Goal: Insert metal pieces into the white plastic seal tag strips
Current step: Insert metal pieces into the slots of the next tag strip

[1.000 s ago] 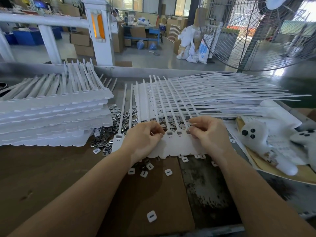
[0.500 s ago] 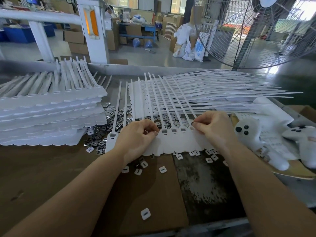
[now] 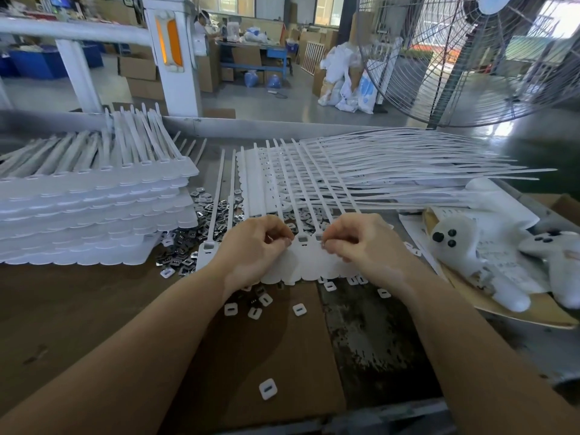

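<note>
A joined sheet of white seal tag strips [image 3: 309,262] lies on the table in front of me, its thin tails fanning away to the far right. My left hand [image 3: 251,246] rests on the sheet's left part, fingers curled and pinching at a tag head. My right hand [image 3: 361,243] is curled over the right part, its fingertips pinching something small at a slot; the piece itself is hidden. Behind the sheet a heap of dark metal pieces [image 3: 216,211] spreads on the table. A single loose strip [image 3: 210,243] lies left of my left hand.
A tall stack of tag sheets [image 3: 94,215] stands at the left. Small white square caps [image 3: 267,389] are scattered on the cardboard near me. White plush toys [image 3: 464,246] and papers lie at the right. A large fan [image 3: 470,58] stands behind the table.
My right hand has moved left along the row of tag heads, closer to my left hand. The left hand stays on the sheet's left part.
</note>
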Demonstrator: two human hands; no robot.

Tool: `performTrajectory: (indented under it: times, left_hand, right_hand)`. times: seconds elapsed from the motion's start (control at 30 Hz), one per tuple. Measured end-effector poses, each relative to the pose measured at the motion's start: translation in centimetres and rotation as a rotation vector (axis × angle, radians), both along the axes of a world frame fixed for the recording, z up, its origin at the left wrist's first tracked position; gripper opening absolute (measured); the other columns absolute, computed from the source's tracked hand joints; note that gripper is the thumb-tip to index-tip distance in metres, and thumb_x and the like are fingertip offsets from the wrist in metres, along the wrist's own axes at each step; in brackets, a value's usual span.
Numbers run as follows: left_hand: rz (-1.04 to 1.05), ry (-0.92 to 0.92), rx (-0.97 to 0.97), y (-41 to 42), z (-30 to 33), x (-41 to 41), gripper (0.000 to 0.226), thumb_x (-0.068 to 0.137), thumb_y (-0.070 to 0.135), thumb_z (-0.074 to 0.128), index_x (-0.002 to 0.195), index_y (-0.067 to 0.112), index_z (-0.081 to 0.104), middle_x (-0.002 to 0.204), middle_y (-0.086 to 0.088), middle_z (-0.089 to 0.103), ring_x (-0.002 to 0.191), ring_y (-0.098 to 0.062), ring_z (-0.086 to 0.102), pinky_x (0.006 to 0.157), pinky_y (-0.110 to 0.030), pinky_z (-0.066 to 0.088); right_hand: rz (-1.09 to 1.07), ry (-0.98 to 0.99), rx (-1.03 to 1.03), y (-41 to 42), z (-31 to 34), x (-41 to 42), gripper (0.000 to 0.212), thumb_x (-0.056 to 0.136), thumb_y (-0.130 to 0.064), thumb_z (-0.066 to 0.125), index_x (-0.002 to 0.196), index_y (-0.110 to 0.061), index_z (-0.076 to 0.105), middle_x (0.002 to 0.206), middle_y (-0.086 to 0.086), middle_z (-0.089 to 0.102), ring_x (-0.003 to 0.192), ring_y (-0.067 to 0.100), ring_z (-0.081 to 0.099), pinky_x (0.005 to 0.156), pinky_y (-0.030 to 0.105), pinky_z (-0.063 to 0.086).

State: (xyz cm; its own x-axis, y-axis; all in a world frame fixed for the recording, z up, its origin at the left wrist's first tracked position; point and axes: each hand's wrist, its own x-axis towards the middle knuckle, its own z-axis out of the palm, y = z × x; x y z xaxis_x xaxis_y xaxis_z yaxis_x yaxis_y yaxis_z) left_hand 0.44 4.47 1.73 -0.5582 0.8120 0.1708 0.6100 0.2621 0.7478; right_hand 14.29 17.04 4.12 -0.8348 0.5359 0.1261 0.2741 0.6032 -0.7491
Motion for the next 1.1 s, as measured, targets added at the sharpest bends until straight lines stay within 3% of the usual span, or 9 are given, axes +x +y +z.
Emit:
performTrajectory:
  times: [0.1, 0.27, 0.5, 0.7, 0.87, 0.93, 1.03, 1.1]
  left_hand:
    - [-0.087, 0.066, -0.045, -0.3, 0.8, 0.1, 0.012, 0.087, 0.022, 0.061, 0.084, 0.033, 0.064, 0.085, 0.014, 0.063, 0.083, -0.007, 0.056, 0.074, -0.023, 0.042]
    - [-0.241, 0.148, -0.187, -0.9, 1.5, 0.4, 0.008, 0.085, 0.029, 0.064, 0.085, 0.037, 0.065, 0.085, 0.017, 0.065, 0.082, 0.000, 0.057, 0.075, -0.021, 0.042]
    - [-0.219, 0.131, -0.187, -1.5, 1.8, 0.5, 0.017, 0.083, 0.029, 0.068, 0.074, 0.043, 0.064, 0.078, 0.020, 0.064, 0.072, 0.008, 0.055, 0.063, -0.010, 0.035]
    - [-0.192, 0.104, -0.184, -1.8, 1.6, 0.7, 0.004, 0.080, 0.033, 0.070, 0.081, 0.037, 0.071, 0.078, 0.025, 0.055, 0.074, 0.006, 0.049, 0.073, -0.020, 0.037]
    - [-0.118, -0.062, 0.004, -1.6, 1.6, 1.0, 0.015, 0.077, 0.024, 0.074, 0.071, 0.038, 0.069, 0.064, 0.025, 0.063, 0.065, 0.014, 0.053, 0.059, -0.003, 0.037]
    - [-0.086, -0.145, 0.068, -1.4, 1.4, 1.1, 0.016, 0.076, 0.022, 0.074, 0.070, 0.036, 0.070, 0.064, 0.020, 0.066, 0.064, 0.004, 0.057, 0.058, -0.009, 0.041]
    - [-0.032, -0.260, 0.146, -1.0, 1.3, 1.3, 0.010, 0.076, 0.022, 0.074, 0.072, 0.031, 0.073, 0.074, 0.005, 0.071, 0.078, -0.020, 0.062, 0.072, -0.029, 0.049]
    - [-0.022, -0.325, 0.184, -0.9, 1.2, 1.3, 0.009, 0.077, 0.021, 0.074, 0.074, 0.029, 0.074, 0.075, 0.007, 0.071, 0.079, -0.012, 0.063, 0.072, -0.024, 0.049]
  right_hand:
    - [0.118, -0.048, 0.039, -0.7, 0.2, -0.2, 0.011, 0.085, -0.010, 0.065, 0.089, -0.019, 0.069, 0.084, -0.007, 0.068, 0.076, -0.002, 0.061, 0.067, 0.007, 0.045]
    - [0.238, -0.150, 0.135, -1.5, 0.2, -0.5, 0.014, 0.084, -0.012, 0.067, 0.082, -0.026, 0.065, 0.077, -0.014, 0.064, 0.074, -0.005, 0.061, 0.071, 0.007, 0.045]
    - [0.237, -0.138, 0.101, -1.8, -0.2, -0.3, 0.016, 0.087, -0.015, 0.063, 0.083, -0.031, 0.063, 0.081, -0.013, 0.067, 0.077, -0.005, 0.062, 0.074, 0.008, 0.048]
    - [0.218, -0.062, 0.061, -2.0, -0.4, -0.3, 0.016, 0.088, -0.013, 0.062, 0.085, -0.029, 0.066, 0.080, -0.011, 0.068, 0.075, -0.005, 0.062, 0.071, 0.007, 0.047]
    - [0.166, 0.082, -0.089, -2.0, -0.5, -0.5, 0.015, 0.088, -0.007, 0.060, 0.086, -0.020, 0.068, 0.073, -0.005, 0.069, 0.064, -0.001, 0.060, 0.062, 0.010, 0.047]
    - [0.143, 0.120, -0.145, -1.9, -0.6, -0.6, 0.013, 0.088, -0.006, 0.059, 0.091, -0.014, 0.068, 0.074, -0.002, 0.070, 0.064, 0.002, 0.060, 0.062, 0.012, 0.048]
    - [0.119, 0.193, -0.240, -2.0, -0.6, -0.8, 0.013, 0.089, -0.003, 0.057, 0.092, -0.010, 0.068, 0.073, 0.000, 0.069, 0.063, 0.003, 0.060, 0.062, 0.014, 0.049]
    - [0.099, 0.228, -0.290, -2.0, -0.7, -1.0, 0.014, 0.089, -0.003, 0.057, 0.091, -0.011, 0.069, 0.071, -0.002, 0.069, 0.064, 0.003, 0.061, 0.062, 0.014, 0.049]
